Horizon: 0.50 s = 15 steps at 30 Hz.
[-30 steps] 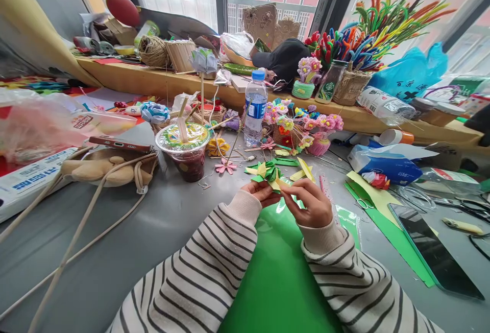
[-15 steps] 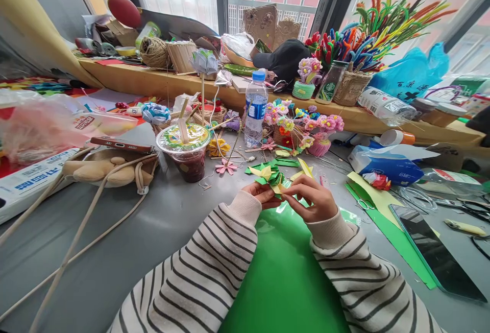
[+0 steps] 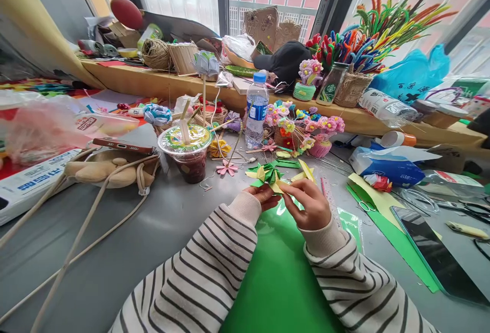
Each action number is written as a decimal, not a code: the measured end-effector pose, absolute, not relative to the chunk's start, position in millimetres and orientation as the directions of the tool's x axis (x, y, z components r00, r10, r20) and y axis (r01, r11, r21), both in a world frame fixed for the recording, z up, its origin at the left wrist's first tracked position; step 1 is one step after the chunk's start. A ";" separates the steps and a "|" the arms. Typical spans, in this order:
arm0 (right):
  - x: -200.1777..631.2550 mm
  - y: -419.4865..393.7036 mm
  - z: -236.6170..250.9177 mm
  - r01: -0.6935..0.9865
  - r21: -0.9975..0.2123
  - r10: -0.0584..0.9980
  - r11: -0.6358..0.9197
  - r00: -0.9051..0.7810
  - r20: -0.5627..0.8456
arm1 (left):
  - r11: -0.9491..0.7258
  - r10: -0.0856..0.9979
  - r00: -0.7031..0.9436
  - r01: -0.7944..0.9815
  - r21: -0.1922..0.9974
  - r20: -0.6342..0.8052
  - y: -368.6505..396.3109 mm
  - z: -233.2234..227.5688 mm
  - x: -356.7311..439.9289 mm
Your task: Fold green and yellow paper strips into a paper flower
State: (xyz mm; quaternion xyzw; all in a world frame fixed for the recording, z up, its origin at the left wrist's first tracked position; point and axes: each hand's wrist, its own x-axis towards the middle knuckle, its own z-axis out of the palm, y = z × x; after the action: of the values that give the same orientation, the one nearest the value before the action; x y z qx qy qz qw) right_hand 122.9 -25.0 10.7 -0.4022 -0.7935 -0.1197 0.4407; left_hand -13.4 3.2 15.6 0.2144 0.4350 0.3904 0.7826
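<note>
head view: just below the middle of the frame, the left hand (image 3: 265, 196) and the right hand (image 3: 309, 203) meet on a folded green and yellow paper piece (image 3: 270, 175). both hands are closed on it with pinched fingertips, the left from the lower left, the right from the lower right, and the piece sits just above the fingers, lifted off the grey table (image 3: 126, 241). both arms wear striped sleeves (image 3: 214, 266) that come up from the bottom edge. under the wrists lies a glossy green sheet (image 3: 283, 271) that runs down to the bottom of the frame. left of the hands stands a sealed plastic cup (image 3: 186, 151) with a dark drink, and behind the paper piece, toward the upper middle, a water bottle (image 3: 255, 109) with a blue cap stands upright. right of the bottle is a cluster of small pink and yellow craft flowers (image 3: 306, 128). at the right edge a dark tablet (image 3: 436, 251) lies flat on more green paper, and above it a blue tissue pack (image 3: 386, 164). at the upper right a basket of coloured pipe cleaners (image 3: 367, 42) stands on the wooden sill.
</note>
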 end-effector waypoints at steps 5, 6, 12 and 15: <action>120.8 -26.9 13.5 0.770 -0.074 0.484 0.633 -0.319 0.815 | 0.607 0.794 0.383 -0.443 0.660 -0.473 3.1 10.5 -17.1; 120.6 -27.4 14.5 0.776 -0.051 0.479 0.628 -0.334 0.812 | 0.605 0.795 0.385 -0.443 0.661 -0.469 3.2 9.5 -17.8; 120.3 -28.4 17.4 0.798 0.046 0.477 0.601 -0.404 0.781 | 0.578 0.807 0.423 -0.423 0.698 -0.411 4.9 5.7 -18.3; 119.7 -28.0 16.2 0.809 -0.006 0.472 0.588 -0.337 0.815 | 0.577 0.807 0.426 -0.417 0.702 -0.409 4.2 7.5 -17.8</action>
State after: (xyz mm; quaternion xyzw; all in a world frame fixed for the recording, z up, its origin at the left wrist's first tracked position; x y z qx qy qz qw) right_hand 119.7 -28.0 16.2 -0.4045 -0.7913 -0.2058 0.4096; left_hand -17.8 4.2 7.5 0.2585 0.3768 0.3806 0.8040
